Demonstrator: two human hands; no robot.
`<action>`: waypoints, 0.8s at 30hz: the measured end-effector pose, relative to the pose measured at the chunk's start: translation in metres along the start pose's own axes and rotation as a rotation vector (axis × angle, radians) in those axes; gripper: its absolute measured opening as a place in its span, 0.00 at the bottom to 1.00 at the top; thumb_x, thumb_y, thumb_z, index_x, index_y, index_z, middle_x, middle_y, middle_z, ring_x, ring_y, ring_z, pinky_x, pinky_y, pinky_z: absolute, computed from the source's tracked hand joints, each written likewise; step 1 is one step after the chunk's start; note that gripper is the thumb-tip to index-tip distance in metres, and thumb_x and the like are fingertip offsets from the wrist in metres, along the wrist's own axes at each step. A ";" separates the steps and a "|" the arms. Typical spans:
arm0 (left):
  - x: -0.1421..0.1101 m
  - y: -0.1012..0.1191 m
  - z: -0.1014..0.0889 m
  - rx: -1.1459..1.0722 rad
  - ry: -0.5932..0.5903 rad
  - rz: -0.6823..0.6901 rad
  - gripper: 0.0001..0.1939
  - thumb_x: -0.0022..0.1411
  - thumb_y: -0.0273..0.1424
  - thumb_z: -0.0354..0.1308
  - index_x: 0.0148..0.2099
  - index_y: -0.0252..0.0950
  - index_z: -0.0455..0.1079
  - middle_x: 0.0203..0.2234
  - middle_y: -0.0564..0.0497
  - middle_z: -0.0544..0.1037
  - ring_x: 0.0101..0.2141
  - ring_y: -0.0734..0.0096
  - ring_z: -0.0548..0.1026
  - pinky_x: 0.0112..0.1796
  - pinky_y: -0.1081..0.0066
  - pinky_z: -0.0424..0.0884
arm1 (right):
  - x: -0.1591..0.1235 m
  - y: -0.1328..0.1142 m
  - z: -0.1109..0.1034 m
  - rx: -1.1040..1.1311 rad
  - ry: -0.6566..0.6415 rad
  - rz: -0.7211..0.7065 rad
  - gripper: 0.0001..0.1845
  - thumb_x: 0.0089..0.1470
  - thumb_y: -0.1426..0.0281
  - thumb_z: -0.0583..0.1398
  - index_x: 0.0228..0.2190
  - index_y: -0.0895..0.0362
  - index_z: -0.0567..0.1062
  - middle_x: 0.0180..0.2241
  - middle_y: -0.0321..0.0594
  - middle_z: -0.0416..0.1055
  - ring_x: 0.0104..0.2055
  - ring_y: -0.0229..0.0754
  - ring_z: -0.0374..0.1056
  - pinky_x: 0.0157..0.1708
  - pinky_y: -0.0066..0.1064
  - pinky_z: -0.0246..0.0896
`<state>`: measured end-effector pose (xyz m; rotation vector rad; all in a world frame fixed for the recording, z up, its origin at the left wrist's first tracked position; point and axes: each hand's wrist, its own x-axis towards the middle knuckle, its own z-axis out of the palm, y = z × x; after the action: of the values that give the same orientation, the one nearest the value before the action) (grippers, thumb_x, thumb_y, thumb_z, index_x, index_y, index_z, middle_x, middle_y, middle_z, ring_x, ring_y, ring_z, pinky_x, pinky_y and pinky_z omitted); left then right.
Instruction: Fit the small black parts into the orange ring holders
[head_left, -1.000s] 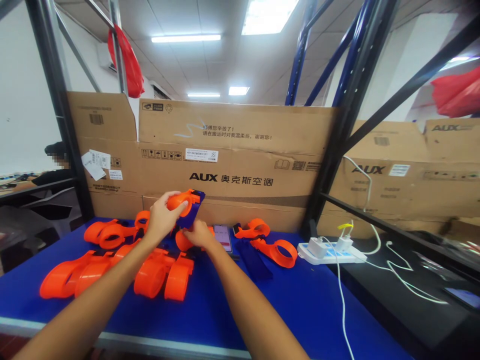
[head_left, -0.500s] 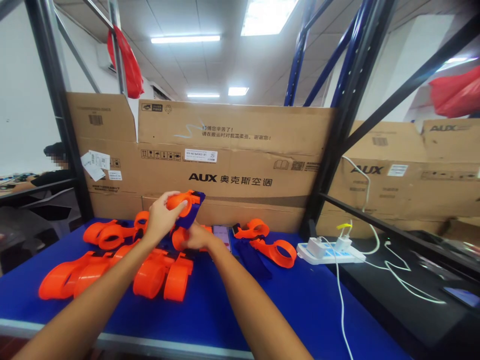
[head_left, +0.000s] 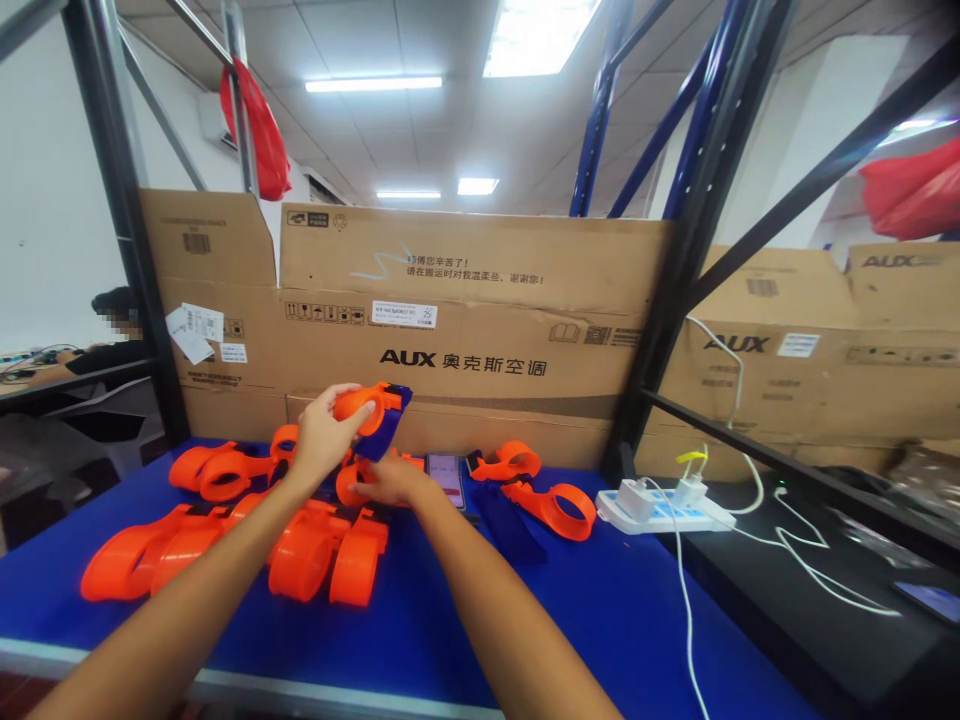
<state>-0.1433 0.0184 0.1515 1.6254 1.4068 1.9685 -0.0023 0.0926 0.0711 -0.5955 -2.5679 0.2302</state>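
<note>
My left hand (head_left: 324,432) is raised above the blue table (head_left: 525,620) and closed round an orange tape dispenser with a dark blue part (head_left: 379,410). Just below it my right hand (head_left: 394,478) rests low over the table, fingers curled on another orange dispenser (head_left: 351,484) that lies there. Several more orange dispensers (head_left: 225,545) lie in rows to the left and in front of both hands. A phone with a lit screen (head_left: 444,476) lies right beside my right hand.
Two orange dispensers with blue straps (head_left: 536,495) lie to the right. A white power strip (head_left: 660,508) with chargers and cables sits at the table's right edge. Big cardboard boxes (head_left: 465,330) wall off the back. Dark rack posts (head_left: 675,280) stand on both sides. A person sits far left.
My right hand has slid slightly left along the table under the raised dispenser. My left hand stays where it was with its dispenser.
</note>
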 end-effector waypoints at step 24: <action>0.005 0.006 -0.012 -0.025 0.020 -0.034 0.26 0.54 0.43 0.70 0.53 0.37 0.76 0.47 0.40 0.81 0.39 0.55 0.82 0.26 0.68 0.78 | 0.034 -0.003 0.012 -0.316 -0.267 0.087 0.26 0.31 0.76 0.71 0.38 0.51 0.79 0.51 0.47 0.77 0.59 0.62 0.68 0.61 0.55 0.55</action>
<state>-0.1536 0.0128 0.1602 1.5654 1.4024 1.9802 -0.0362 0.1052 0.0759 -0.8433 -2.8650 -0.0767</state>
